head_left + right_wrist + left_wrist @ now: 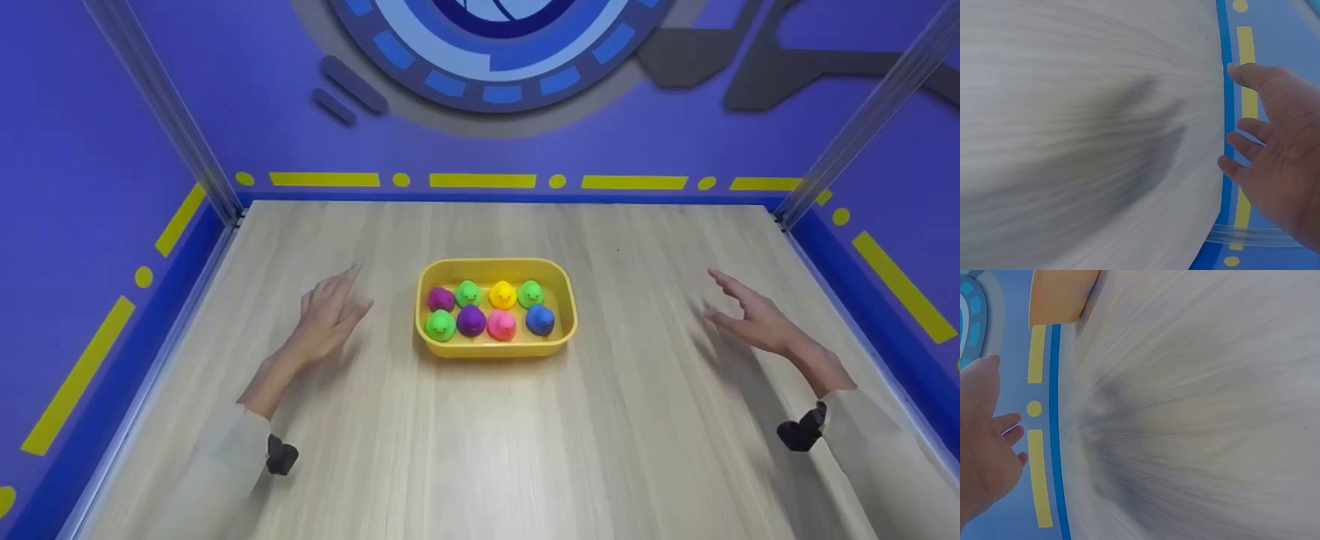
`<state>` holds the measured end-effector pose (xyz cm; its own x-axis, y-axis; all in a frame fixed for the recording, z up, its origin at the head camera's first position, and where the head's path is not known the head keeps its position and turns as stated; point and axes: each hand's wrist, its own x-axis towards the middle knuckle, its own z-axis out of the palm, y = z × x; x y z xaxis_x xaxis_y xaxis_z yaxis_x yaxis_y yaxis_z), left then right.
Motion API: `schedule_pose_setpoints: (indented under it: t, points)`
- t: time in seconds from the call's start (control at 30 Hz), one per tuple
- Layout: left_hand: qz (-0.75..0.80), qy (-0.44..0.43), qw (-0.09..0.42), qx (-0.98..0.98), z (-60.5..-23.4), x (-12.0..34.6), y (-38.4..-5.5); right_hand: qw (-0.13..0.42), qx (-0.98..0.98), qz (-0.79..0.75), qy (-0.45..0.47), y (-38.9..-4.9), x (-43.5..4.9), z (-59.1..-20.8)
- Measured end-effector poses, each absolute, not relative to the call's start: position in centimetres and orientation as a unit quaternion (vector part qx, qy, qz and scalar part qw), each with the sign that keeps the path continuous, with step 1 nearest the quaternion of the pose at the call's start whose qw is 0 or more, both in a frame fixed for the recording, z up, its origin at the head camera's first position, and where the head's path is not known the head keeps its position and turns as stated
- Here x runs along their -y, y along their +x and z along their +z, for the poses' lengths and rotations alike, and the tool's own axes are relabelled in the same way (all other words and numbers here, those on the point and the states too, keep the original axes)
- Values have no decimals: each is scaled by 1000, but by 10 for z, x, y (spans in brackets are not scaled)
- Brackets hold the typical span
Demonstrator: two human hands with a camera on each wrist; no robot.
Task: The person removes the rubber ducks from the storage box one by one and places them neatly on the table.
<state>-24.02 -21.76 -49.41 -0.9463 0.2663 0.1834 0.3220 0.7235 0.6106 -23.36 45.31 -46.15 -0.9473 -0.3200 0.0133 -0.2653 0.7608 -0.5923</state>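
A yellow rectangular tub (495, 349) stands mid-table in the head view, with several small toy ducks in two rows inside it. Among them are a yellow duck (502, 295), a pink duck (502, 325), a blue duck (540, 319), a purple duck (471, 321) and a green duck (440, 325). My left hand (328, 315) hovers left of the tub, fingers extended and nothing held. Farther off on the right, my right hand (754, 319) is also over the table, thumb and fingers apart, holding nothing. A corner of the tub (1062, 295) shows in the left wrist view.
The pale wood-grain table (495, 450) is bordered by a blue back wall (495, 154) with yellow dashes and by side walls. Metal posts (169, 112) rise at the back corners. A black wrist device (281, 455) sits at each sleeve cuff.
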Motion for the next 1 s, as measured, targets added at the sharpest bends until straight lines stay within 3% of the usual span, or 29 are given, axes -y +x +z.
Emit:
schedule_pose_setpoints:
  t: [0.33,0.63,1.0]
  points:
    - [-353,-142,12,925,-493,209,-238,23,-932,-301,-200,-229,-430,-452]
    - [-435,-121,-45,891,-486,198,-238,56,-922,-328,-197,-234,-413,-445]
    - [-479,-138,-75,864,-479,180,-239,67,-914,-349,-196,-242,-401,-439]
